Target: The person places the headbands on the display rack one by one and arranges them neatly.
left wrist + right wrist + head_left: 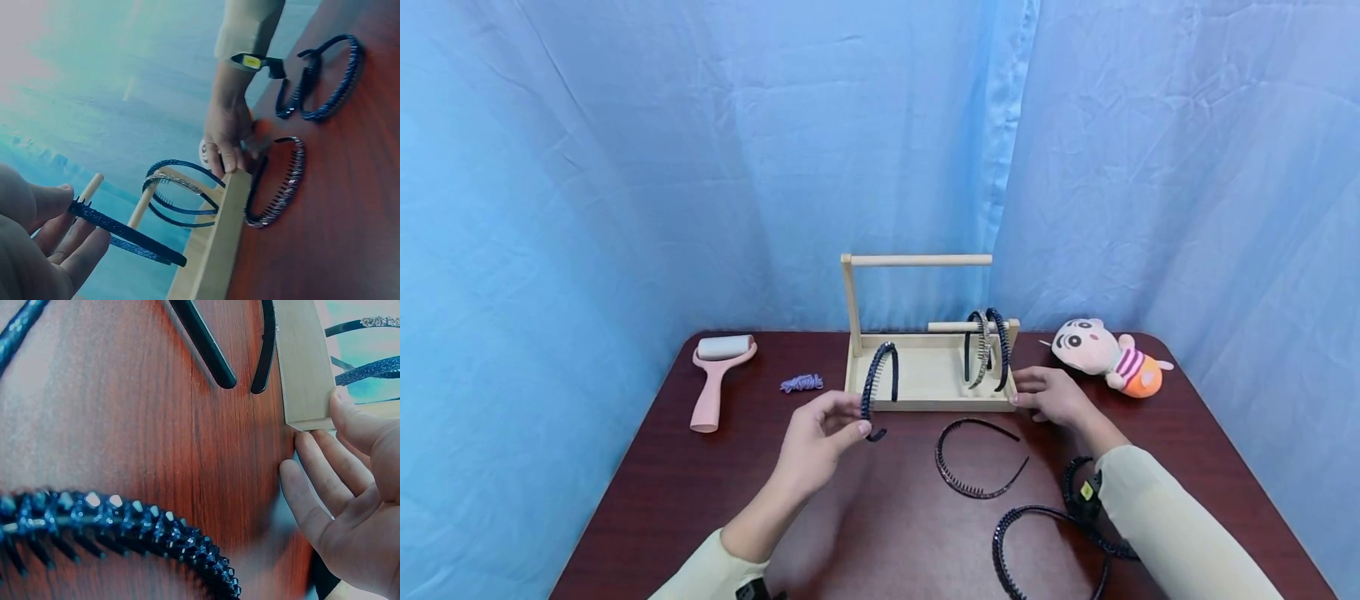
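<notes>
My left hand [816,442] pinches a dark, glittery toothed headband [870,385] between thumb and fingers, raised over the left front of a wooden headband rack [940,406]. In the left wrist view the held headband [128,232] points away from the fingertips toward the rack. My right hand [1054,397] grips the rack's right front corner, thumb at the rim and fingers along the outside, as the right wrist view shows. From the rack's low right bar [947,327] hang several headbands, including a silvery one [982,354] and a dark blue one [1003,354].
A thin toothed headband [951,477] lies before the rack. More dark headbands [1000,546] lie at the near right, partly under my right forearm. A pink lint roller [707,404] and purple cord bundle [802,382] lie left; a plush toy [1105,358] lies right.
</notes>
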`<state>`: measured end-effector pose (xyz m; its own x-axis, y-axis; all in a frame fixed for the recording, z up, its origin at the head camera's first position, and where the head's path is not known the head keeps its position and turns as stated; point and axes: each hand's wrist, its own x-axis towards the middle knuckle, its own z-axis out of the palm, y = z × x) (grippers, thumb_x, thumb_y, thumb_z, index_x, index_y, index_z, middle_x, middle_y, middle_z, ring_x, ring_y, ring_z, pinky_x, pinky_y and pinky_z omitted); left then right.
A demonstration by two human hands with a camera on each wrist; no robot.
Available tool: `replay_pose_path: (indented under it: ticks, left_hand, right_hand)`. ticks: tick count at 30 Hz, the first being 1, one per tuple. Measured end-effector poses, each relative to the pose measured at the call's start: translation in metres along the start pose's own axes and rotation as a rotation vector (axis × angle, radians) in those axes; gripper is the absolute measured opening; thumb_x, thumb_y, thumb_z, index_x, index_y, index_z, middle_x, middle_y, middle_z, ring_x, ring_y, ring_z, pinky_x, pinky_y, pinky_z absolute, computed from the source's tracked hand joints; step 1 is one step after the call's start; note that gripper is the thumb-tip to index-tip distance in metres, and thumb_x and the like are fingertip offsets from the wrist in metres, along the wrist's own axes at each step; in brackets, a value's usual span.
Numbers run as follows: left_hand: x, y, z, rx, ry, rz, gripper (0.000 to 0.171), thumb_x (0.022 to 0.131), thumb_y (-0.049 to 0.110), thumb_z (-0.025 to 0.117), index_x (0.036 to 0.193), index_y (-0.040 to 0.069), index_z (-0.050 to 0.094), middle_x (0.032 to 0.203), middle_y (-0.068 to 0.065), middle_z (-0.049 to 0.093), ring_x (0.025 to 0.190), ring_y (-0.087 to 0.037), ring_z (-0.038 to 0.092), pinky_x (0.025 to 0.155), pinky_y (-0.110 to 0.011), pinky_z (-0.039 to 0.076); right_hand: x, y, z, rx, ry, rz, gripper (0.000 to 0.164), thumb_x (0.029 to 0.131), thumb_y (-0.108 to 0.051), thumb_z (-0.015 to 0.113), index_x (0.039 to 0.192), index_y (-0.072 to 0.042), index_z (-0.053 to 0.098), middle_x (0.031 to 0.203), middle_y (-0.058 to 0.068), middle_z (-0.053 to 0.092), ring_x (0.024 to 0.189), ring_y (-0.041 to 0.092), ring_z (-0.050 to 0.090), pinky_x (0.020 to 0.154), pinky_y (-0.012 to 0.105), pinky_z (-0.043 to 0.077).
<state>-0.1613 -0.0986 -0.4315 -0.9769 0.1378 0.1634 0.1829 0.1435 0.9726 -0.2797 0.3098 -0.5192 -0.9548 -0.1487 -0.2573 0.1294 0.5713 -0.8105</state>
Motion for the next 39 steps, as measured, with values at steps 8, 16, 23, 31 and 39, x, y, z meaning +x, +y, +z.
replay_pose_path:
  ticks: [8,16,23,31,39]
  left_hand:
    - [0.045,0.004,0.015,-0.077,0.066,0.015,0.027,0.088,-0.007,0.075,0.115,-0.005,0.071,0.102,-0.021,0.070,0.090,-0.019,0.073,0.078,-0.028,0.061]
    - [0.085,-0.003,0.039,-0.091,0.077,0.003,0.030,0.089,-0.006,0.075,0.118,-0.005,0.070,0.104,-0.023,0.070,0.092,-0.025,0.073,0.077,-0.032,0.062]
    - [0.111,-0.010,0.075,-0.083,0.054,-0.024,0.029,0.089,-0.005,0.075,0.118,-0.005,0.070,0.106,-0.022,0.070,0.088,-0.020,0.069,0.078,-0.030,0.062]
    - [0.124,-0.013,0.113,0.061,0.054,-0.037,0.026,0.090,0.002,0.078,0.115,0.005,0.074,0.102,-0.009,0.074,0.090,-0.019,0.070,0.078,-0.026,0.058]
    - [0.134,-0.017,0.134,0.110,0.041,-0.079,0.026,0.091,0.005,0.077,0.116,0.005,0.073,0.102,-0.006,0.073,0.088,-0.017,0.070,0.073,-0.024,0.058]
  right_hand:
    - [-0.003,-0.004,0.001,0.006,-0.003,-0.014,0.060,0.097,-0.019,0.074,0.147,0.002,0.051,0.141,0.028,0.059,0.111,0.029,0.069,0.073,0.044,0.061]
    - [-0.004,-0.002,0.001,-0.001,-0.010,-0.015,0.062,0.097,-0.021,0.074,0.148,0.002,0.050,0.142,0.028,0.058,0.110,0.029,0.069,0.074,0.045,0.061]
    - [-0.002,-0.001,0.001,0.012,-0.006,-0.022,0.060,0.097,-0.019,0.074,0.148,0.002,0.051,0.141,0.028,0.058,0.109,0.028,0.069,0.074,0.045,0.061]
    - [-0.002,-0.003,0.002,0.012,-0.001,-0.023,0.058,0.097,-0.018,0.074,0.147,0.002,0.051,0.141,0.029,0.058,0.107,0.027,0.070,0.074,0.044,0.061]
    - [-0.003,-0.002,0.002,0.005,0.007,-0.030,0.058,0.097,-0.017,0.073,0.146,0.003,0.052,0.140,0.029,0.059,0.106,0.027,0.070,0.072,0.042,0.060]
